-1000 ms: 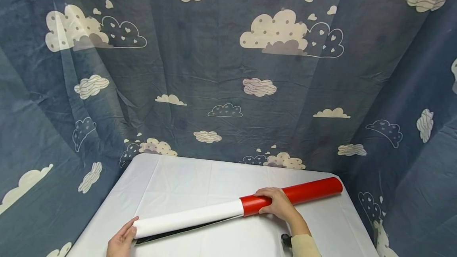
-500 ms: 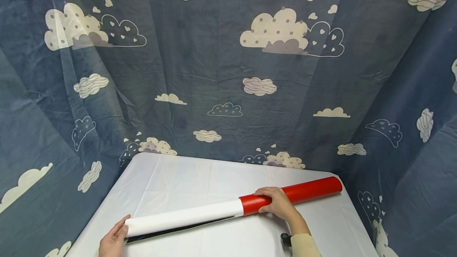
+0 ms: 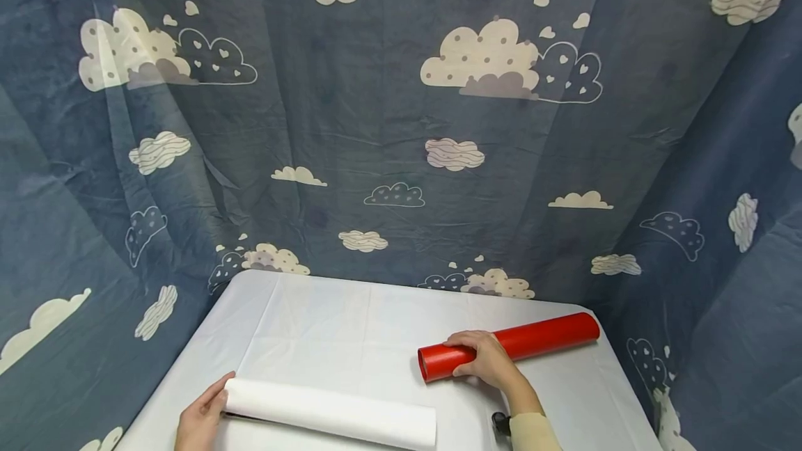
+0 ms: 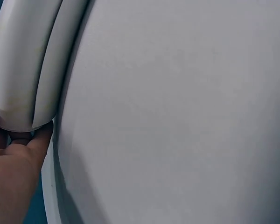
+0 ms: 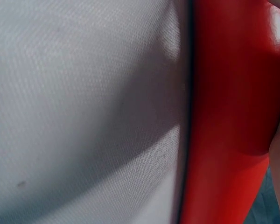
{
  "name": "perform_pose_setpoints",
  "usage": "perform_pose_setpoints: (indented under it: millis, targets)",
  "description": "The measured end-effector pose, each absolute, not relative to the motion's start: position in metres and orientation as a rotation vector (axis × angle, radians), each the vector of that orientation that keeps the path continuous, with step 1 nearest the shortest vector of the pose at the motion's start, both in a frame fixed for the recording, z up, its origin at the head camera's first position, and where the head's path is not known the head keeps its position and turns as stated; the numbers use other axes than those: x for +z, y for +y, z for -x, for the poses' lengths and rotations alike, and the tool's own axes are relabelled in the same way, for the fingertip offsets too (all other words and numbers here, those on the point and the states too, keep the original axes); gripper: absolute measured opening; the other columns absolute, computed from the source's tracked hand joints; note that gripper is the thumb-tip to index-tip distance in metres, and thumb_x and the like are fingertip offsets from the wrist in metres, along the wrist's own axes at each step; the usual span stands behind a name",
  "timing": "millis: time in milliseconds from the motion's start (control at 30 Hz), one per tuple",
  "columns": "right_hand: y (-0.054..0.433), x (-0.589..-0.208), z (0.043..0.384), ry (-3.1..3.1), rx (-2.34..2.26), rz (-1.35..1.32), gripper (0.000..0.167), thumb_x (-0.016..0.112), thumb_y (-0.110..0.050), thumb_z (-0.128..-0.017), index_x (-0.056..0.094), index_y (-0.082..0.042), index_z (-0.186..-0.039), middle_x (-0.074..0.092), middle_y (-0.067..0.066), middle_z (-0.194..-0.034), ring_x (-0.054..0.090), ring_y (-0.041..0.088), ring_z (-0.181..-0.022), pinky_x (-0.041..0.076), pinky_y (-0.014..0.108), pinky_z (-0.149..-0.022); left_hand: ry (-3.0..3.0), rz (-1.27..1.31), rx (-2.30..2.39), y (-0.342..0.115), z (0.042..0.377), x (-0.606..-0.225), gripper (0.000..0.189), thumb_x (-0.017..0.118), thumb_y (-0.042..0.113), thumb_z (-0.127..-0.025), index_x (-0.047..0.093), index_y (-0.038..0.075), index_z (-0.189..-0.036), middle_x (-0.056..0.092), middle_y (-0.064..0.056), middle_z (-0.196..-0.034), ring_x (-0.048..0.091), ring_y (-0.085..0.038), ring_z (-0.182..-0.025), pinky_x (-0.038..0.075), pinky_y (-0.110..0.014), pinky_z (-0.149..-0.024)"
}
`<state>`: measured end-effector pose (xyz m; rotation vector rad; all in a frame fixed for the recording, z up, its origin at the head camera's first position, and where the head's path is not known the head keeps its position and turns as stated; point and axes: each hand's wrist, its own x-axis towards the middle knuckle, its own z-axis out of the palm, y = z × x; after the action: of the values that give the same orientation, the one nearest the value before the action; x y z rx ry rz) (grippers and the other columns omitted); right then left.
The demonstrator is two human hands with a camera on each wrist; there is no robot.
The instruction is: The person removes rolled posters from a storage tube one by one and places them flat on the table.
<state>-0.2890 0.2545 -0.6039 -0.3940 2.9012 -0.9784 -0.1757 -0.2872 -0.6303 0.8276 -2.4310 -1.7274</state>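
Note:
A rolled white sheet (image 3: pixel 332 410) lies slantwise over the near part of the table, with a dark strip showing along its lower edge. My left hand (image 3: pixel 202 416) pinches its left end. In the left wrist view, fingers of the left hand (image 4: pixel 18 158) reach into the end of the roll (image 4: pixel 21 70), whose overlapping edge runs along it. To the right lies a red cardboard-like tube (image 3: pixel 548 338), its open left end facing the roll but apart from it. My right hand (image 3: pixel 487 360) grips this tube from above near that end. The right wrist view shows the red tube (image 5: pixel 233 93) close up.
A table covered in white cloth (image 3: pixel 351 312) lies under everything. Blue curtains with cloud prints (image 3: pixel 388 110) hang behind it and on both sides. A small black object (image 3: pixel 501 423) sits at the right wrist, beside the pale sleeve (image 3: pixel 534 431).
The rolled white sheet has slid left out of the red tube, and its right end has swung down towards the near side. The right hand and tube have stayed in place.

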Motion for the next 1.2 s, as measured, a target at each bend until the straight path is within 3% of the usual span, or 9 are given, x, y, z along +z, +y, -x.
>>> perform_pose_setpoints:
  millis: [100, 200, 267, 400, 467, 567, 700, 833, 1200]
  targets:
    - [0.255, -0.605, 0.289, 2.898, -0.979, 0.403, 0.054, 0.101, -0.022, -0.069, 0.08, -0.033, -0.118, 0.077, -0.008, -0.126, 0.06, 0.026, -0.125, 0.048, 0.064, -0.108, -2.468, -0.775, -1.777, -0.286, 0.181, -0.628, 0.053, 0.055, 0.033, -0.111, 0.051, 0.007, -0.157, 0.049, -0.012, -0.162, 0.051, -0.022, -0.148, 0.045, -0.04, -0.119]
    - [0.255, -0.605, 0.289, 2.901, -0.983, 0.41, 0.054, 0.101, -0.022, -0.069, 0.08, -0.033, -0.117, 0.077, -0.008, -0.125, 0.06, 0.026, -0.124, 0.048, 0.063, -0.108, -2.486, -0.715, -1.843, -0.287, 0.187, -0.627, 0.053, 0.053, 0.034, -0.113, 0.048, 0.009, -0.16, 0.044, -0.01, -0.166, 0.034, -0.033, -0.159, 0.035, -0.048, -0.127]
    - [0.255, -0.605, 0.289, 2.896, -0.984, 0.408, 0.054, 0.1, -0.022, -0.069, 0.08, -0.034, -0.117, 0.077, -0.008, -0.125, 0.06, 0.026, -0.124, 0.048, 0.063, -0.108, -2.474, -0.693, -1.899, -0.287, 0.191, -0.628, 0.052, 0.052, 0.032, -0.113, 0.047, 0.012, -0.161, 0.047, -0.001, -0.164, 0.032, -0.03, -0.16, 0.034, -0.045, -0.128]
    - [0.255, -0.605, 0.289, 2.891, -0.985, 0.39, 0.053, 0.1, -0.022, -0.07, 0.08, -0.035, -0.117, 0.077, -0.009, -0.125, 0.06, 0.024, -0.124, 0.049, 0.061, -0.107, -2.413, -0.634, -2.015, -0.286, 0.198, -0.63, 0.051, 0.052, 0.027, -0.114, 0.045, 0.011, -0.161, 0.054, 0.025, -0.148, 0.03, -0.026, -0.161, 0.046, -0.017, -0.115]
    - [0.255, -0.605, 0.289, 2.894, -0.978, 0.39, 0.053, 0.1, -0.022, -0.071, 0.08, -0.035, -0.118, 0.077, -0.01, -0.125, 0.06, 0.023, -0.123, 0.05, 0.059, -0.106, -2.391, -0.616, -2.044, -0.285, 0.201, -0.631, 0.05, 0.051, 0.024, -0.114, 0.045, 0.009, -0.161, 0.054, 0.026, -0.146, 0.029, -0.027, -0.162, 0.045, -0.012, -0.111]
    - [0.255, -0.605, 0.29, 2.888, -0.978, 0.379, 0.053, 0.099, -0.022, -0.072, 0.079, -0.035, -0.119, 0.076, -0.011, -0.126, 0.059, 0.023, -0.125, 0.05, 0.059, -0.106, -2.394, -0.594, -2.039, -0.282, 0.205, -0.633, 0.049, 0.05, 0.021, -0.114, 0.045, 0.006, -0.16, 0.05, 0.019, -0.153, 0.027, -0.029, -0.162, 0.042, -0.024, -0.12]
    - [0.254, -0.605, 0.288, 2.884, -0.982, 0.364, 0.054, 0.099, -0.022, -0.072, 0.079, -0.035, -0.12, 0.076, -0.009, -0.127, 0.059, 0.025, -0.126, 0.05, 0.063, -0.107, -2.361, -0.61, -2.068, -0.28, 0.207, -0.638, 0.05, 0.049, 0.022, -0.114, 0.043, 0.006, -0.161, 0.054, 0.033, -0.138, 0.025, -0.029, -0.164, 0.029, -0.041, -0.129]
    - [0.252, -0.605, 0.283, 2.897, -0.992, 0.34, 0.054, 0.099, -0.022, -0.071, 0.079, -0.034, -0.12, 0.076, -0.009, -0.127, 0.059, 0.026, -0.127, 0.049, 0.063, -0.109, -2.319, -0.647, -2.108, -0.281, 0.205, -0.642, 0.052, 0.05, 0.028, -0.114, 0.043, 0.009, -0.162, 0.055, 0.046, -0.114, 0.024, -0.026, -0.164, 0.026, -0.039, -0.131]
    - [0.242, -0.605, 0.273, 2.981, -0.977, 0.277, 0.056, 0.099, -0.024, -0.073, 0.079, -0.031, -0.124, 0.077, -0.006, -0.126, 0.063, 0.027, -0.126, 0.046, 0.064, -0.11, -2.33, -0.662, -2.075, -0.277, 0.202, -0.641, 0.053, 0.052, 0.032, -0.113, 0.044, 0.012, -0.162, 0.055, 0.05, -0.11, 0.027, -0.019, -0.163, 0.029, -0.031, -0.129]
